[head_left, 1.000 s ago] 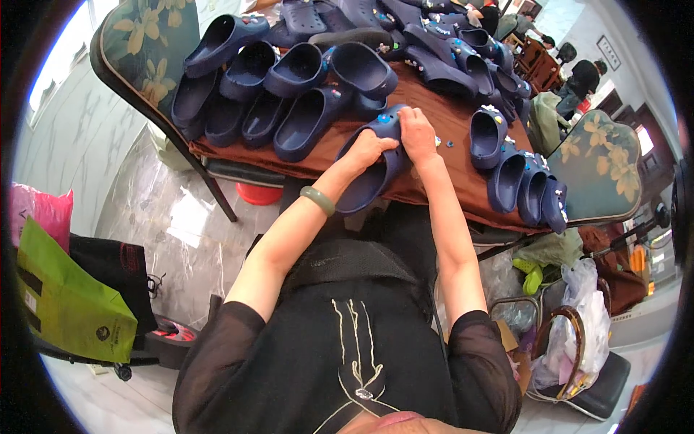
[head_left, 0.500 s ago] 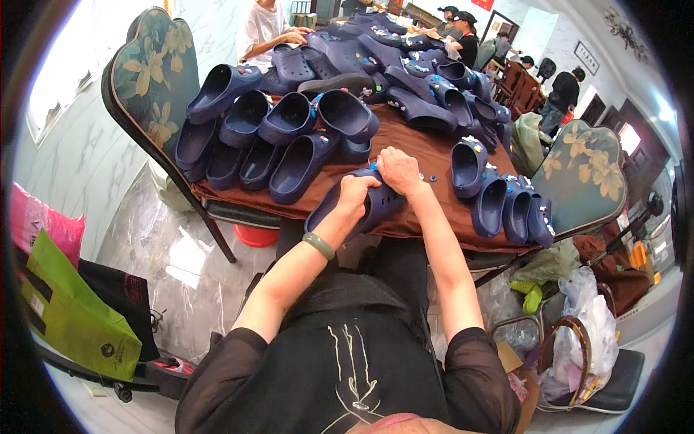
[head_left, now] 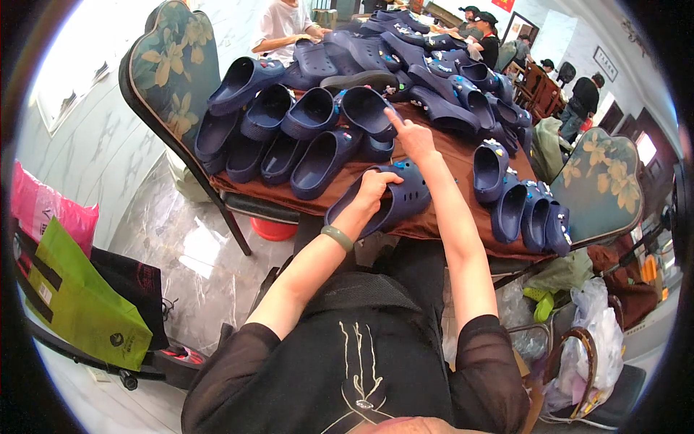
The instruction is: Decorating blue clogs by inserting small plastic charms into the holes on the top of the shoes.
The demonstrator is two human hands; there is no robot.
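Note:
My left hand (head_left: 376, 189) is closed around the side of a navy clog (head_left: 410, 191) at the table's near edge. Holes and a few small charms show on the clog's upper. Farther up, my right hand (head_left: 415, 140) has its index finger stretched toward the rim of a stacked navy clog (head_left: 367, 108); whether it touches is hard to tell. The other fingers of that hand are bent, and I see nothing held in them. More clogs, such as a front one (head_left: 318, 168), stand in stacked rows to the left.
A brown cloth (head_left: 448, 224) covers the table. Decorated clogs (head_left: 510, 210) line its right side, and a large clog pile (head_left: 354, 54) fills the far part. Floral-backed chairs (head_left: 172, 72) flank the table. A person in white (head_left: 278, 32) works at the far left; others are farther back.
My right hand has left the held clog and moved up toward the stacked clogs, index finger extended. My left hand keeps its grip. The whole view has shifted slightly.

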